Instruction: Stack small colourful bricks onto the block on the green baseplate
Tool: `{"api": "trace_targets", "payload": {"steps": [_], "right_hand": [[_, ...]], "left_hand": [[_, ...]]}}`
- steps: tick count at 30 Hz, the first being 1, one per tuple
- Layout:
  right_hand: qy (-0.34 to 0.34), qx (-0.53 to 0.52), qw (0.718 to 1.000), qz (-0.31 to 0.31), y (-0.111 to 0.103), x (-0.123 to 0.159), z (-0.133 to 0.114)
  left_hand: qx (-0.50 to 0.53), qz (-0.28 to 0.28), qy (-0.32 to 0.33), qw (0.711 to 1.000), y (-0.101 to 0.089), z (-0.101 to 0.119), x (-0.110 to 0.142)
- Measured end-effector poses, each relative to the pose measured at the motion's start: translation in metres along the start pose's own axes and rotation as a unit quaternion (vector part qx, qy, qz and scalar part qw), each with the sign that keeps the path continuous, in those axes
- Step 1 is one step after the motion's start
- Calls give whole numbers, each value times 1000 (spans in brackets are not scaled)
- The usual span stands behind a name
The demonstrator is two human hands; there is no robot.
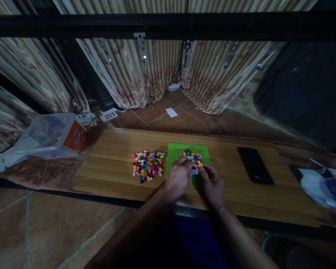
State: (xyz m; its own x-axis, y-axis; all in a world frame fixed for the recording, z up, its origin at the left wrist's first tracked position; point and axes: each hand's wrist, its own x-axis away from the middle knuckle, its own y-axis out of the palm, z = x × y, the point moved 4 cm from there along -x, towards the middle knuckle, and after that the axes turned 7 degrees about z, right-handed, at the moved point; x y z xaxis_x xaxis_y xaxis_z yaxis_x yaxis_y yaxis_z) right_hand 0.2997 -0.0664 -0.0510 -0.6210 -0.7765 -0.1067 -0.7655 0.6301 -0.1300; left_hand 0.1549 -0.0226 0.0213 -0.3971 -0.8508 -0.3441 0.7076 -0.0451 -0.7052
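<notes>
1. Tabletop (109, 157), wood-grain: carries items 2 to 7.
2. Baseplate (173, 149), bright green, studded, one: lies flat around the middle of the tabletop's length, its far side near the far edge.
3. Brick mosaic (196, 158), small square bricks, multicoloured: set on the baseplate, partly hidden by the hands.
4. Loose brick pile (149, 165), mixed colours, including red, yellow, orange, green, white and purple: heaped just beside the baseplate's left edge, left of the middle of the tabletop.
5. Left hand (179, 178), bare: over the left part of the baseplate, fingers bent and drawn close together at the mosaic; whether they pinch a brick cannot be told.
6. Right hand (214, 185), bare: at the baseplate's right edge, thumb and forefinger reaching the mosaic's near right corner, slightly bent; the gap between them and any brick held cannot be made out.
7. Flat black slab (254, 166), rectangular, dark-faced: towards the tabletop's right end, set at a slant, well apart from the baseplate.
8. Clear plastic bin (52, 130), orange label (75, 138) on one side: past the tabletop's left end.
9. White paper (171, 112), one piece: on the tiled floor (154, 114), beyond the far edge.
10. Striped curtains (126, 74), floral lower parts: hang beyond the tabletop.
</notes>
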Motion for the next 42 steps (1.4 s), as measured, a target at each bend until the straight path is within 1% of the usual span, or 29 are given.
{"api": "trace_targets", "payload": {"steps": [4,9,15,19,26,30,36,42], "right_hand": [[-2,0,1000,1,0,0,0],[-9,2,1000,4,0,1,-1],[-8,-9,1000,5,0,0,0],[-5,-19,1000,6,0,1,-1],[-4,-16,1000,-5,1,1,-4],[-9,-14,1000,-5,0,1,-2],[2,-14,1000,-1,0,2,-4],[51,-49,997,-3,4,-4,-11]], "left_hand": [[-1,-18,18,1000,4,3,-4],[-44,-68,27,996,8,5,-7],[-102,-83,1,991,7,6,-7],[-134,-97,-4,986,4,8,-9],[-123,-93,14,988,5,11,-16],[-108,-77,15,991,7,11,-18],[-95,-67,-19,993,11,7,-15],[-66,-48,-43,996,14,6,-9]]}}
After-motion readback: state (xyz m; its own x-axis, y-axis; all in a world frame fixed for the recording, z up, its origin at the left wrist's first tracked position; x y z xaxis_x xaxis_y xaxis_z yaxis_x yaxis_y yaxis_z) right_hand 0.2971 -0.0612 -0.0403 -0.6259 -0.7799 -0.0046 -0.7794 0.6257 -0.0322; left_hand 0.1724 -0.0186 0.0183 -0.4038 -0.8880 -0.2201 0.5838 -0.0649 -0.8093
